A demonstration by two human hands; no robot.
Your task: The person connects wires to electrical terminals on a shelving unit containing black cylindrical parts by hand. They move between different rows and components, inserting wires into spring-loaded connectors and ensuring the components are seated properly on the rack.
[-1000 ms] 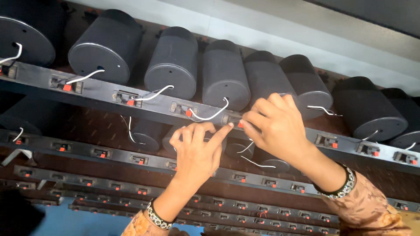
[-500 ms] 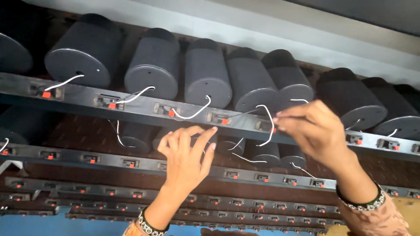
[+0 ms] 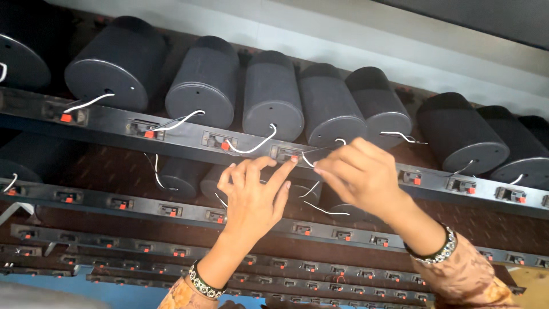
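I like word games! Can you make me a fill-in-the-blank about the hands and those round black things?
1. The cylinders on the rack are coloured ____.
2. The wires coming out of them are ____.
3. The left hand presses a clip with one ____.
4. Each wrist wears a beaded ____.

Missing words: black; white; finger; bracelet

Far-left speaker [image 3: 20,54] cut by edge, right hand [image 3: 360,177] hides wire end, rail bits.

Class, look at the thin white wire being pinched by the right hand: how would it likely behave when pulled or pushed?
Probably floppy: the white wire curves loosely between the right hand and the black cylinder. Likely light and easily bent, since it looks very thin.
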